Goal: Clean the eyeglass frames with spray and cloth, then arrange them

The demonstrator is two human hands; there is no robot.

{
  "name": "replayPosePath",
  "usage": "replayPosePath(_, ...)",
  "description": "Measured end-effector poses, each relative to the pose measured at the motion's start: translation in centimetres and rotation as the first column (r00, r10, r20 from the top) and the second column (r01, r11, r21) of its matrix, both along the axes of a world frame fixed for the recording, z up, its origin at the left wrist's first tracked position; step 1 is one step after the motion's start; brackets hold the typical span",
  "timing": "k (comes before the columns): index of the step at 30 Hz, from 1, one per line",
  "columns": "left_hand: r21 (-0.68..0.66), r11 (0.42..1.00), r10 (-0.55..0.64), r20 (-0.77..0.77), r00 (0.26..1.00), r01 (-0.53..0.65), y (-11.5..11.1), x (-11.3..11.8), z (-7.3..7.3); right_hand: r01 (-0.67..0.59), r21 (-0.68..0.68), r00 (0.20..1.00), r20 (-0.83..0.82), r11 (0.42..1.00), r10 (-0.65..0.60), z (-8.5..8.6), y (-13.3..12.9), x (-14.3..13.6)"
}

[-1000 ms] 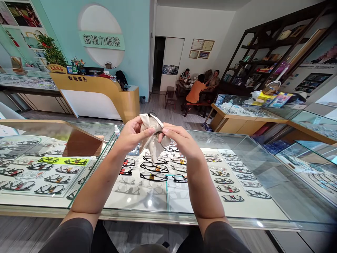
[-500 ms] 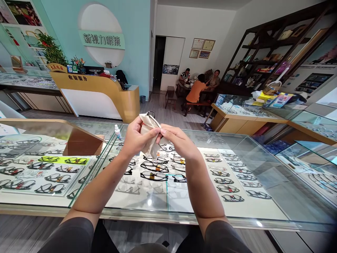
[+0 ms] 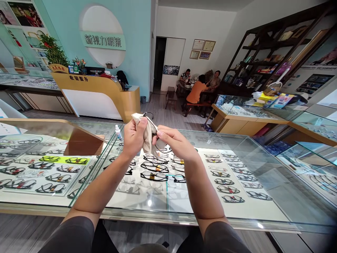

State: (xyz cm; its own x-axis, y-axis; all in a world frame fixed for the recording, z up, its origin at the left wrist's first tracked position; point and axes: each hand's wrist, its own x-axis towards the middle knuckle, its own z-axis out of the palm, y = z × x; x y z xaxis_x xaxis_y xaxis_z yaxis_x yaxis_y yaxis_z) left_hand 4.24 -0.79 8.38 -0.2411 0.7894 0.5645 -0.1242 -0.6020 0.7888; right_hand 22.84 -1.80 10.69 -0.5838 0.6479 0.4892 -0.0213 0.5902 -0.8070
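A cream cleaning cloth (image 3: pixel 148 140) is bunched in my left hand (image 3: pixel 133 140), the thumb pressing it against a dark, thin-rimmed pair of eyeglasses (image 3: pixel 151 121). My right hand (image 3: pixel 179 141) pinches the eyeglasses by the frame between thumb and fingers. One lens shows below the right fingertips, while cloth and fingers hide much of the rest. Both hands are raised above the glass display case (image 3: pixel 131 207). Rows of black-framed glasses (image 3: pixel 154 175) lie inside it beneath my hands.
A small white spray bottle (image 3: pixel 118 132) stands on the glass left of my hands. Farther left, a wooden-framed mirror (image 3: pixel 52 135) leans over the case. Beyond are a curved service counter (image 3: pixel 100 84) and people seated at a table, one in an orange top (image 3: pixel 196 92).
My left hand has shifted slightly left with the cloth and turned, its thumb now pointing up on the cloth. More of the lens shows under my right hand, which also moved slightly left.
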Motion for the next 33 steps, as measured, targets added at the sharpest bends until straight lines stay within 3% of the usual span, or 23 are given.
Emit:
replayPosePath(7,-0.011,0.999,-0.04,0.08,0.996,0.041,1.3,-1.3,-0.1,0.092,-0.049,0.988,-0.123,0.995,-0.098,0.1,0.2,0.4)
replayPosePath(13,-0.005,0.998,-0.054,0.099,0.994,0.055,0.9,-1.5,0.5,0.197,-0.118,0.932,-0.286,0.973,-0.223,0.1,0.6,1.5)
replayPosePath(17,-0.005,0.994,-0.105,-0.063,0.992,0.105,-0.3,-1.5,1.0,0.223,-0.123,0.919,-0.304,0.967,-0.25,0.2,0.5,1.9)
replayPosePath(20,-0.032,0.976,-0.216,-0.301,0.929,0.217,-1.7,-1.7,1.6,0.244,-0.118,0.914,-0.303,0.963,-0.269,0.3,0.4,2.1)
replayPosePath(22,-0.089,0.94,-0.323,-0.543,0.775,0.329,-2.7,-1.8,2.0,0.261,-0.111,0.911,-0.299,0.959,-0.283,0.4,0.3,2.2)
replayPosePath(25,-0.238,0.847,-0.416,-0.854,0.313,0.475,-4.0,-0.9,2.1,0.273,-0.109,0.908,-0.299,0.956,-0.294,0.5,0.2,2.1)
replayPosePath(27,-0.345,0.792,-0.416,-0.909,0.033,0.504,-4.7,0.4,1.5,0.266,-0.11,0.909,-0.301,0.958,-0.287,0.5,0.1,2.1)
replayPosePath(28,-0.391,0.77,-0.418,-0.906,-0.066,0.504,-4.9,1.3,1.0,0.258,-0.109,0.911,-0.304,0.96,-0.279,0.5,0.0,2.1)
replayPosePath(30,-0.472,0.724,-0.429,-0.879,-0.207,0.503,-5.3,3.3,-0.3,0.245,-0.107,0.912,-0.312,0.964,-0.267,0.6,-0.1,2.1)
replayPosePath(33,-0.549,0.676,-0.429,-0.835,-0.344,0.491,-5.5,5.9,-2.6,0.257,-0.103,0.912,-0.302,0.961,-0.277,0.8,-0.3,2.2)
